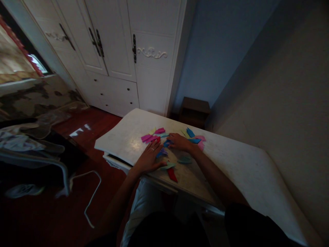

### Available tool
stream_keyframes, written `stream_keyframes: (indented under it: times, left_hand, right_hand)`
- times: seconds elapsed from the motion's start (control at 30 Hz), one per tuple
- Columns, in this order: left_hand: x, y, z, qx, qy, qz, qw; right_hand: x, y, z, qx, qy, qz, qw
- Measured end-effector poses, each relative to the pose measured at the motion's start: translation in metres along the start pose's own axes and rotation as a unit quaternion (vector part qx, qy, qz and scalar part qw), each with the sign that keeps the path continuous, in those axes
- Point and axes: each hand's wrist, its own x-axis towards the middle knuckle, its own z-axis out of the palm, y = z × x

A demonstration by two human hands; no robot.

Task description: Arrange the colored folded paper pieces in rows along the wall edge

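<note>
Small coloured pieces that look like folded paper or cloth strips lie on a white tabletop (231, 154). My left hand (150, 158) lies flat and open, its fingers spread beside a red piece (157, 140) and its thumb at a pale green piece (168, 166). A ring is on one finger. My right hand (180, 142) is open, fingers bent down over a blue piece (167, 143) and touching it. Between the hands is a purple-blue piece (161, 152). A dark red strip (172, 175) and a dull green piece (185, 160) lie nearer my body.
Magenta pieces (149, 138) lie beyond my left hand; blue (190, 132) and pink pieces (200, 145) lie beyond my right wrist. A white wardrobe (154, 82) and a small brown cabinet (195, 106) stand behind the table. A chair frame (64, 171) is at left.
</note>
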Motion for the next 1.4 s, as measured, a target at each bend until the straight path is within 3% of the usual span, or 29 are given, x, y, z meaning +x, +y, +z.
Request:
stream_keyframes:
  times: [0.27, 0.53, 0.77, 0.97, 1.17, 1.4]
  left_hand:
    - [0.001, 0.002, 0.000, 0.020, 0.001, -0.006, 1.000]
    - [0.000, 0.001, 0.003, 0.028, 0.018, 0.011, 0.999]
    - [-0.001, 0.004, 0.003, 0.029, 0.023, 0.017, 0.999]
    - [-0.002, 0.004, 0.000, 0.019, 0.034, 0.024, 0.999]
    - [-0.002, 0.003, -0.002, 0.009, 0.056, 0.051, 0.997]
    - [-0.003, 0.001, 0.001, -0.015, 0.086, 0.037, 0.995]
  right_hand:
    - [-0.030, 0.020, 0.000, 0.037, 0.047, 0.015, 0.998]
    - [-0.044, 0.013, 0.022, 0.070, 0.134, 0.029, 0.988]
    - [-0.059, 0.000, 0.033, 0.124, 0.232, 0.052, 0.963]
    - [-0.057, -0.009, 0.031, 0.185, 0.315, 0.088, 0.927]
    - [-0.036, 0.007, 0.023, 0.267, 0.390, 0.175, 0.864]
    - [-0.006, 0.031, 0.015, 0.379, 0.401, 0.238, 0.799]
